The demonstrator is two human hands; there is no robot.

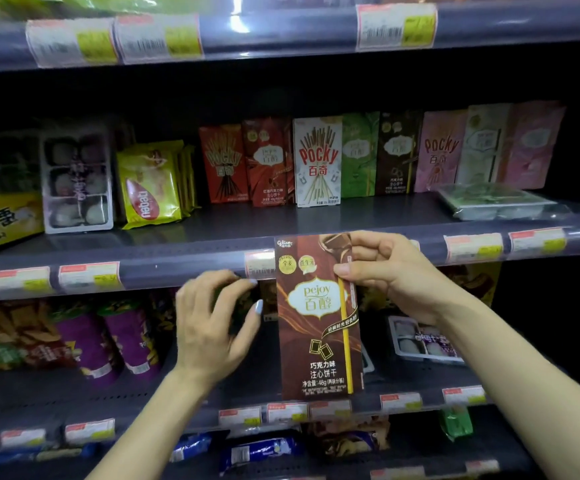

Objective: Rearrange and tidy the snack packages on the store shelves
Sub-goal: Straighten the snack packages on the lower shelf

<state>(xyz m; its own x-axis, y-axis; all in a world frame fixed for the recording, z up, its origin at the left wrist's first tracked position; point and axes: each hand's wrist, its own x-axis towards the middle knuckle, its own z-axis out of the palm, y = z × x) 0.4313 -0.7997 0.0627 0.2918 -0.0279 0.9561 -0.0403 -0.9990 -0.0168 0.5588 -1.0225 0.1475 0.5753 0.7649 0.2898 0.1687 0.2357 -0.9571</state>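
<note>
head view — right hand (382,271) pinches upright pejoy box (318,327).

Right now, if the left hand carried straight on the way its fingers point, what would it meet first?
Probably the shelf edge rail with its price tags: the left hand points up and slightly right, fingertips already near it. The brown Pejoy box, held by the right hand, stays alongside. Depth is unclear.

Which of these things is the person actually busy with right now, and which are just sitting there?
In use: tall brown Pejoy chocolate box, pinched by the right hand; left hand beside it.

Sitting there: white Pocky box, yellow snack bag, purple crisp bags, clear mochi tray.
</note>
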